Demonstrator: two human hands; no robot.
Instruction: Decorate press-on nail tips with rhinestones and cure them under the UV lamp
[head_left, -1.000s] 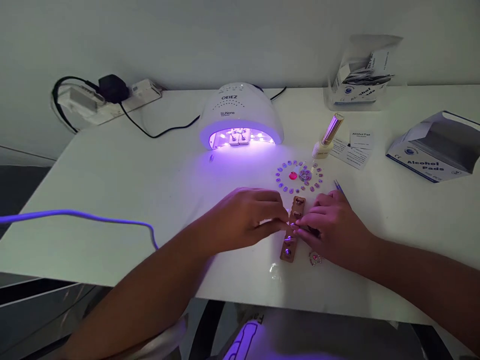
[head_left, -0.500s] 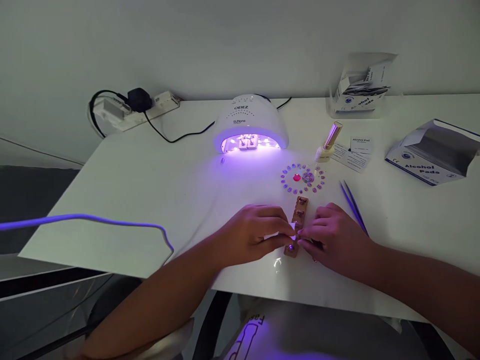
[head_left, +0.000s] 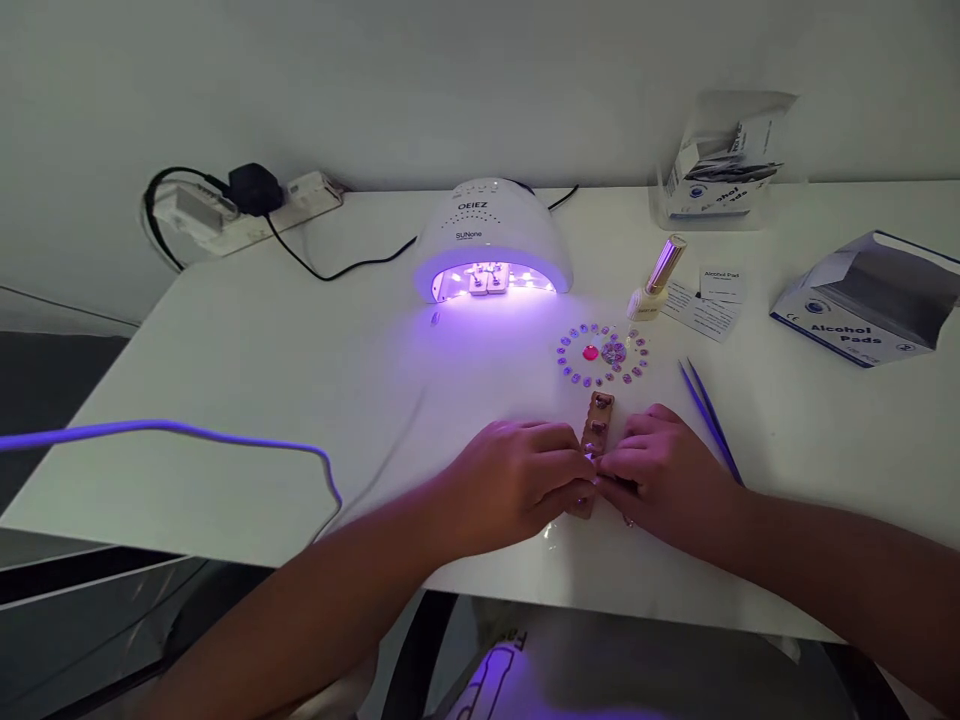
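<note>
My left hand (head_left: 529,480) and my right hand (head_left: 660,475) meet over a narrow brown stand (head_left: 598,415). Both are closed, fingertips pinched together and touching. Between them shows a sliver of something small and whitish, too small to name. The stand lies on the white table, with small shiny pieces along its top; the fingers cover its middle and part of its near end. Just beyond it is a ring of small purple gems (head_left: 576,379), around a pink-red dot (head_left: 591,353) and a glittery disc (head_left: 613,353). Tweezers (head_left: 709,415) lie beside my right hand.
A lit white nail lamp (head_left: 491,230) stands at the back with small pieces inside. Right of it are a polish bottle (head_left: 652,290), paper packets (head_left: 701,310), an open alcohol pad box (head_left: 847,320) and a clear bin (head_left: 720,200). A power strip (head_left: 300,205) lies back left.
My left fingers have closed together and come against my right fingertips, covering more of the stand's near end. My right hand stays almost in place. The view has shifted slightly.
</note>
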